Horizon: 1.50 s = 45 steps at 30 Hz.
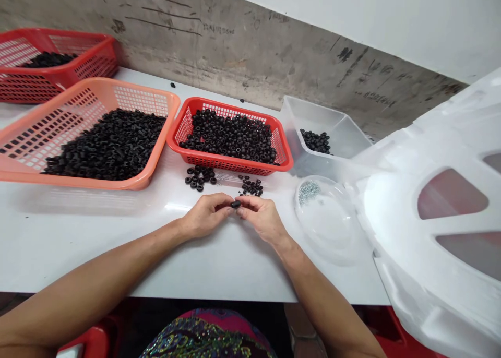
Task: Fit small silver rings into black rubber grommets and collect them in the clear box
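- White worktop [90, 253] across most of the view, scuffed concrete wall [250, 50] behind, and a huge white moulded plastic form [434, 201] crowding in from the right
- Salmon-orange mesh basket [78, 183] heaped with black rubber rings, red mesh basket [230, 165] right beside it and pretty full too, plus another red mesh basket [58, 76] further back on the left
- Clear plastic tub [332, 120] with a smaller batch of rings, and just in front, a round clear dish [329, 227] holding some tiny silvery bits [308, 192]
- Two small loose piles of rings [200, 177] on the worktop, just ahead of the hands
- Left hand [205, 215] and right hand [262, 218] curled almost closed, fingertips meeting on one black rubber ring [235, 204]
- Ring right between both hands, neither clearly nearer, long axis roughly side to side; matte, stubby, rounded, though mostly hidden by the fingers
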Available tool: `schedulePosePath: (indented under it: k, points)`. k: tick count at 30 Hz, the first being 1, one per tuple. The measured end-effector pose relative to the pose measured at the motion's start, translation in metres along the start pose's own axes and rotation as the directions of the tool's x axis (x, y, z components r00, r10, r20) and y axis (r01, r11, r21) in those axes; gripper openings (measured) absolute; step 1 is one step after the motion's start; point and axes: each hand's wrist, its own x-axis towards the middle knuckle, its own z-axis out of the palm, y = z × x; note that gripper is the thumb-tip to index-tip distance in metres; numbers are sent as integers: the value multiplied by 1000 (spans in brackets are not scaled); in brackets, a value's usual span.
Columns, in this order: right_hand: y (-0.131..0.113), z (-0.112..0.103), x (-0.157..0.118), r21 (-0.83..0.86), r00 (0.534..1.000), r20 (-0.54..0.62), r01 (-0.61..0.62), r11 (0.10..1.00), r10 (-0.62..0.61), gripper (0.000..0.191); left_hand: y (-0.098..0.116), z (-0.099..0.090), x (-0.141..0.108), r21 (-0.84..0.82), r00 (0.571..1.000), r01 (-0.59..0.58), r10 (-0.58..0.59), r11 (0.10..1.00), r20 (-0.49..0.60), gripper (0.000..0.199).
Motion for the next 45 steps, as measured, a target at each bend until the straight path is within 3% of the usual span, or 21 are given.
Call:
schedulePosePath:
  k: [6,10,14,16,19,22,24,26,28,30,33,38,40,45]
  points:
    - [1,-1,-1,162,1000,22,-18,987,14,31,2,-5,2,-70,998,68,-67,995,14,20]
    - [-1,-2,-1,18,999,38,8,1000,-9,20,0,-4,1,-135,996,63,-55,989,66,20]
    - [-12,-6,-2,-155,999,38,26,988,-20,14,-1,-6,1,-257,986,126,-150,958,-77,24]
    - [-24,-7,-2,-271,987,161,51,961,-7,10,-1,-10,2,-322,961,140,-208,936,-185,26]
    - [-53,-3,7,-422,901,433,168,891,36,8,0,-15,4,-347,929,122,-230,930,-289,24]
    - [-97,9,41,-448,846,532,316,837,-34,7,-1,-16,4,-293,901,131,-237,947,-363,21]
    - [-129,20,80,-368,879,449,342,865,-157,7,-3,-15,4,-230,888,144,-228,963,-399,19]
    - [-158,30,120,-194,902,282,386,902,-325,18,-5,-15,3,-154,882,134,-189,979,-432,17]
    - [-178,39,149,-95,881,183,458,884,-437,27,-8,-18,4,-58,871,96,-112,994,-479,15]
    - [-183,45,157,-80,851,132,520,850,-508,30,-11,-25,6,57,844,57,-18,997,-536,14]
    - [-166,47,129,-208,830,140,558,803,-540,26,-17,-41,11,207,771,52,93,977,-630,16]
    - [-108,23,55,-560,844,132,496,663,-520,16,-28,-64,20,221,667,206,28,953,-744,19]
    - [-83,7,41,-636,857,76,436,637,-510,14,-30,-66,20,269,686,227,43,936,-727,19]
    - [-25,-22,39,-721,857,-48,326,612,-513,17,-25,-61,15,572,836,236,137,785,-531,17]
